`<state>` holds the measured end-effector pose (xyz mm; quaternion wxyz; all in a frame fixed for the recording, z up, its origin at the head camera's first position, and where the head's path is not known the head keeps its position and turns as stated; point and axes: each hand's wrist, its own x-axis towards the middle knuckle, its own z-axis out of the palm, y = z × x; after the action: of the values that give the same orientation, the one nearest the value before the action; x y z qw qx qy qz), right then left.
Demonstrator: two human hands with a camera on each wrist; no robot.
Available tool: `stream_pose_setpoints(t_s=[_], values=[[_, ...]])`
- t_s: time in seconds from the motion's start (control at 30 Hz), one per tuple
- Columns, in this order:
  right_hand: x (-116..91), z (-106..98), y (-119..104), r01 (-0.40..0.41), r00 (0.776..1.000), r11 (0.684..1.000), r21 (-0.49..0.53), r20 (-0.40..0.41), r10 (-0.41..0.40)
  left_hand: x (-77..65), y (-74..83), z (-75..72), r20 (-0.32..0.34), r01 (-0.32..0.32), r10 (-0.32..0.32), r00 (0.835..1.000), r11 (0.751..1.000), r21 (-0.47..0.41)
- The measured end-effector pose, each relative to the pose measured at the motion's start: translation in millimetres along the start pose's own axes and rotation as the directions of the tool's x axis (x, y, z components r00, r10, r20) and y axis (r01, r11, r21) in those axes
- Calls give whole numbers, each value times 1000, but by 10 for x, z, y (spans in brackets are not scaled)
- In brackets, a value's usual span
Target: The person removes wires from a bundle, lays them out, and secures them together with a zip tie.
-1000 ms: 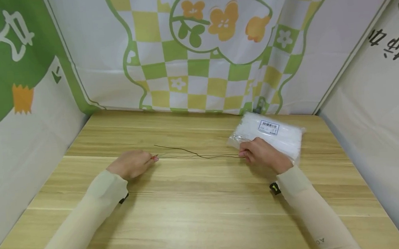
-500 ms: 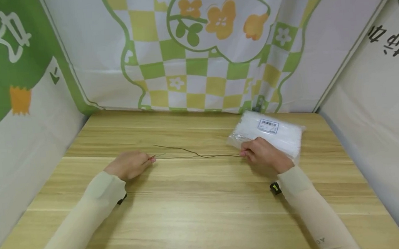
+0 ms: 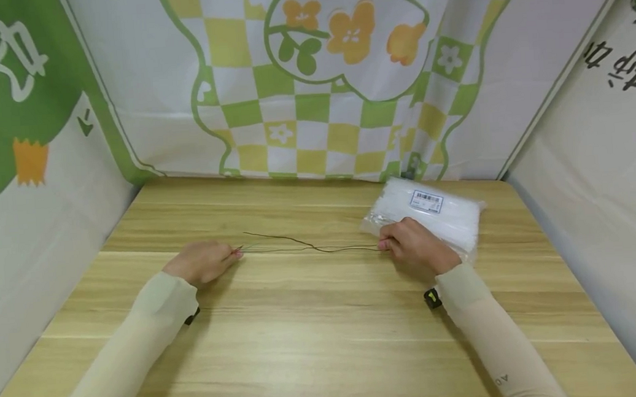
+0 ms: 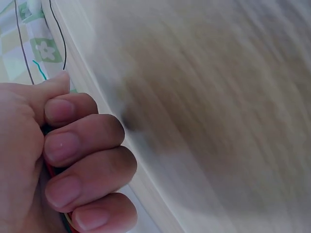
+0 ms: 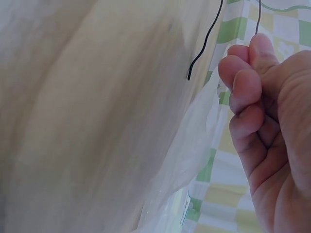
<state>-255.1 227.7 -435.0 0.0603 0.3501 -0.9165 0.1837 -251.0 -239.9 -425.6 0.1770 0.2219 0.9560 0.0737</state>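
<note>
My left hand (image 3: 203,262), at the left of the table, grips a bundle of thin wires (image 4: 47,165) in curled fingers; red, green and yellowish strands show in the left wrist view. Across the gap, my right hand (image 3: 417,247) pinches the end of a thin dark wire (image 5: 258,22) between thumb and forefinger. A second one, a black wire (image 5: 205,41), has a loose end beside the right hand. In the head view the two dark strands cross midway between the hands. A short green wire end (image 4: 40,69) sticks out by the left thumb.
Behind the right hand lies a clear plastic bag (image 3: 435,209) of white strips with a barcode label. Printed cloth walls (image 3: 314,137) enclose the wooden table (image 3: 316,334) at the back and both sides.
My left hand has shifted slightly left. The right hand stays nearly in place, and the dark wires still stretch between the hands.
</note>
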Motion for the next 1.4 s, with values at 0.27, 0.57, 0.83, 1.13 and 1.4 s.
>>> stream_pose_setpoints(t_s=[0.27,0.57,0.83,1.13,1.4], values=[[-60,-7,42,-56,998,997,-54,32,58,-75,-96,-31,-18,25,-25,1000,1000,-2],[-3,-10,-24,-99,992,992,-77,71,105,-158,-69,2,-71,35,-34,997,999,10],[38,-25,-26,-124,983,992,-20,136,126,-137,69,-77,-130,2,2,992,1000,30],[47,-138,-59,-127,987,991,-41,94,131,-66,281,-73,-134,-27,32,990,999,44],[64,-199,-91,-27,995,1000,15,93,25,-36,408,-71,-154,-54,59,986,998,37]])
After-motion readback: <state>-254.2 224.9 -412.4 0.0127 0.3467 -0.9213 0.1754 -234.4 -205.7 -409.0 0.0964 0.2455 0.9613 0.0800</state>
